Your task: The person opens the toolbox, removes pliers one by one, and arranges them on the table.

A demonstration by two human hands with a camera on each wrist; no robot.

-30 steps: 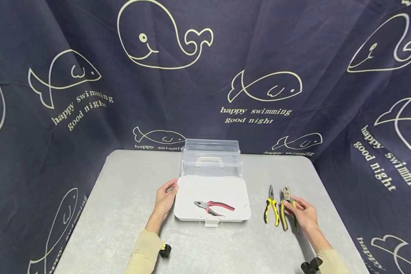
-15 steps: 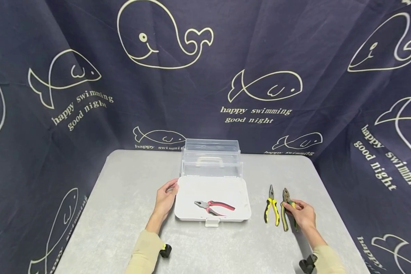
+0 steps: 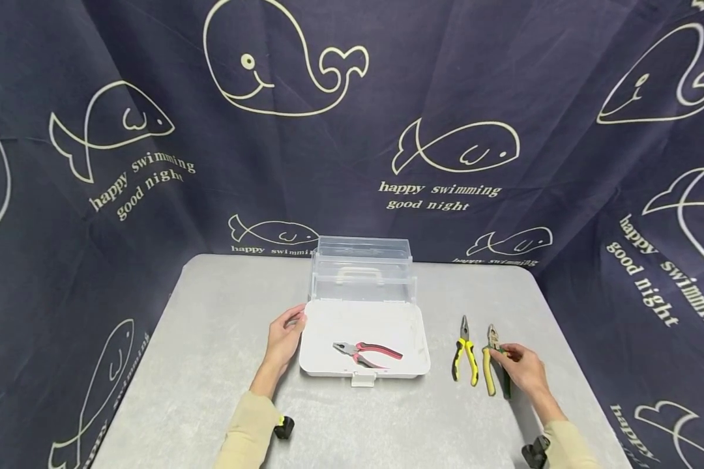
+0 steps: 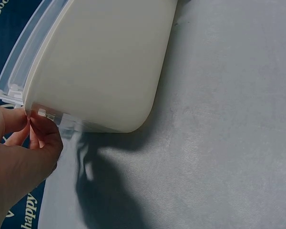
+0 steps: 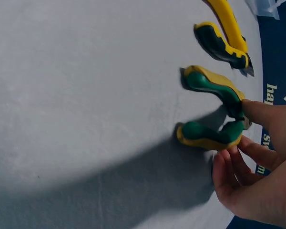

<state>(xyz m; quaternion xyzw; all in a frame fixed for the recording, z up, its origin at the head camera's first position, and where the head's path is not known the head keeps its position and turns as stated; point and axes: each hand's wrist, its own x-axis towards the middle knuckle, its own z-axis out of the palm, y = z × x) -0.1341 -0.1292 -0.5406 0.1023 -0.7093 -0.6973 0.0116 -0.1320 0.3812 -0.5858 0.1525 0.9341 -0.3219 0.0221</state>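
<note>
My left hand [image 3: 284, 340] pinches the left rim of a white plastic toolbox [image 3: 358, 319]; in the left wrist view, thumb and fingers meet at the edge of its wall [image 4: 100, 62]. The clear lid stands open at the back. A pair of red-handled pliers [image 3: 381, 350] is inside the box, part of one handle cut off by the front wall. My right hand [image 3: 523, 368] pinches green-and-yellow combination pliers [image 3: 489, 374] near their pivot. Their handles [image 5: 207, 82] are spread towards the front in the right wrist view.
Yellow-and-black long-nose pliers [image 3: 463, 345] lie on the grey table [image 3: 229, 293] just left of the held pair, jaws pointing back. A dark curtain [image 3: 328, 163] with whale and fish drawings hangs behind the table and at both sides.
The green-and-yellow pliers have shifted slightly towards the front and turned a little in my right hand. My left hand, the box and the red pliers have stayed in place.
</note>
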